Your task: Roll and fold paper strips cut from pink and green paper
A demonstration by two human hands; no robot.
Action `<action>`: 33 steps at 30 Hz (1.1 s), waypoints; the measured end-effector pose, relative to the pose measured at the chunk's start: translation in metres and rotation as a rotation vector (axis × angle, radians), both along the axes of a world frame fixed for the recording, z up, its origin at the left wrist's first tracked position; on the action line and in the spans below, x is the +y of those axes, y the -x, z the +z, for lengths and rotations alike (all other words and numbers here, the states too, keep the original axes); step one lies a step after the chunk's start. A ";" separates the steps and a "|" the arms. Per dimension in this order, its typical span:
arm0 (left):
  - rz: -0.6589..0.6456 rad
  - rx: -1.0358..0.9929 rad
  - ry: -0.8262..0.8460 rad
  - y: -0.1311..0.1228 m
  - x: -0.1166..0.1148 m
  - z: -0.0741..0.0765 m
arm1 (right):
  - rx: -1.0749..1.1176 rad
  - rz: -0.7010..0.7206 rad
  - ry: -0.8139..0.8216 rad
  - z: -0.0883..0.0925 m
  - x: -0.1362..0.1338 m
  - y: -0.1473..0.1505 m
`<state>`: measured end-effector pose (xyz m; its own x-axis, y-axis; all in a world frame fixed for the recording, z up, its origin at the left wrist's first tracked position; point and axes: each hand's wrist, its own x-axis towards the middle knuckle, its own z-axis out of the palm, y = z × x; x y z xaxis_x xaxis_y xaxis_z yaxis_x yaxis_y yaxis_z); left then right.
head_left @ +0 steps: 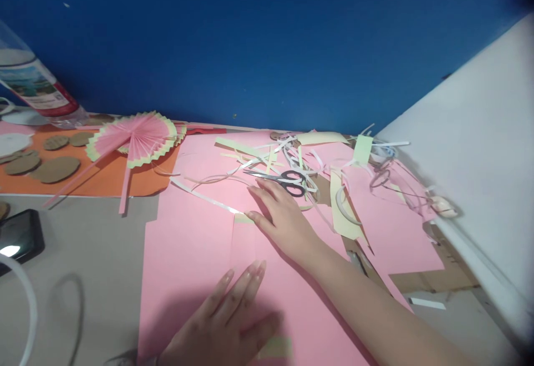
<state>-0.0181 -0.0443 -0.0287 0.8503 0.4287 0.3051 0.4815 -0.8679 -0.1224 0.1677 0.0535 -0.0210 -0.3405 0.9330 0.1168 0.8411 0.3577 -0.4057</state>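
Note:
My left hand (227, 318) lies flat and open on a large pink paper sheet (187, 243), fingers stretched forward near its lower middle. My right hand (281, 216) also rests flat on the pink paper, fingers extended to the left, fingertips at a fold line with a small yellow-green strip (242, 218). Black-handled scissors (283, 179) lie just beyond my right hand among paper scraps. Neither hand holds anything.
A pile of white, yellow and pink paper strips (317, 160) sits at the back. A pleated pink paper fan (136, 141) and cardboard discs (54, 168) lie on orange paper at the left. A phone (19, 235) and a plastic bottle (35, 88) are far left. A white board (479, 149) stands right.

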 end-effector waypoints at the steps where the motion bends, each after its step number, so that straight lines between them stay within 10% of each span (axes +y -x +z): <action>1: 0.001 -0.002 0.000 0.000 -0.001 -0.001 | 0.001 0.000 0.000 0.000 0.000 0.000; 11: 0.048 -0.066 -0.081 -0.005 0.001 0.001 | 0.014 -0.017 -0.005 -0.002 -0.001 0.000; 24: -0.024 -0.198 0.218 0.004 0.000 -0.019 | 0.361 -0.091 -0.057 -0.003 -0.001 -0.008; 33: 0.009 -0.419 0.291 0.006 0.011 0.013 | 0.464 -0.099 -0.054 -0.002 0.000 -0.011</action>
<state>-0.0239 -0.0334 -0.0156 0.6765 0.5538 0.4855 0.4454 -0.8326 0.3291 0.1787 0.0533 -0.0230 -0.1506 0.9469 0.2842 0.6067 0.3155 -0.7296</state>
